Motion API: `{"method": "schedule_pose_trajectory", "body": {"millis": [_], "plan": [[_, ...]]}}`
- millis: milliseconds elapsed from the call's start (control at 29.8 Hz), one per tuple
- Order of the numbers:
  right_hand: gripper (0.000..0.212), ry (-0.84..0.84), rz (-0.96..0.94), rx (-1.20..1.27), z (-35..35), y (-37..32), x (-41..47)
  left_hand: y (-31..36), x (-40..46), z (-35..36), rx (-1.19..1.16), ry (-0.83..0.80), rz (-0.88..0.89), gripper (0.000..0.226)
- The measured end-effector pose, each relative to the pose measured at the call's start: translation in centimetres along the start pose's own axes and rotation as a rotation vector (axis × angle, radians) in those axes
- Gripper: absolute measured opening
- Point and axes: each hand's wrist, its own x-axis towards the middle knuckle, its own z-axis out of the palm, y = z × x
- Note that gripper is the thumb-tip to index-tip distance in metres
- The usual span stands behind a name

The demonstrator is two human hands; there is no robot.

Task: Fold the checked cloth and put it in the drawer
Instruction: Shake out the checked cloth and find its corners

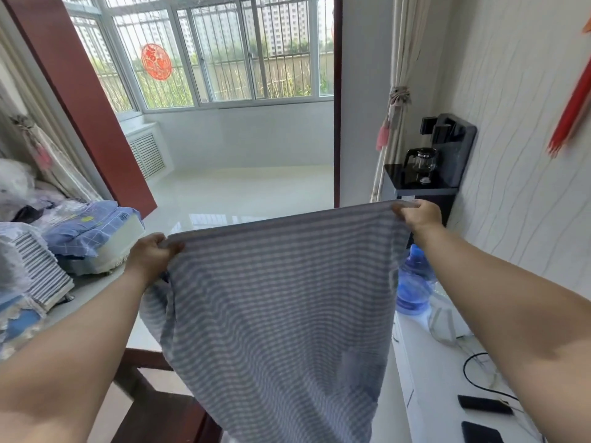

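The checked cloth (281, 308), grey-blue with thin pale lines, hangs spread out in front of me at chest height. My left hand (153, 254) grips its upper left corner and my right hand (417, 215) pinches its upper right corner. The top edge runs taut between both hands, higher on the right. The lower part of the cloth hangs loose and narrows toward the bottom of the view. No drawer is in sight.
A pile of folded bedding (92, 231) lies on a surface at the left. A white counter (425, 372) at the right carries a blue water bottle (414, 282), a black cable and dark flat devices (484, 404). A water dispenser with a glass kettle (422, 161) stands beyond.
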Motion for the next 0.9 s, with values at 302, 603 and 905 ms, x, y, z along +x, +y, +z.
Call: {"method": "schedule_pose_trajectory", "body": {"millis": [302,603,905], "plan": [[0.017,-1.14,0.284,0.048,-2.3,-3.1,-4.1,-0.5,0.2,-0.8,0.127,0.26,-0.301,0.011],[0.015,-0.218,-0.344,-0.331,1.7,-6.2,-3.3,1.4,0.7,-0.9,-0.016,0.302,-0.3,0.03],[0.029,-0.059,-0.351,-0.474,2.8,-4.9,-3.9,3.1,-0.2,-0.1,-0.079,0.199,-0.258,0.05]]}}
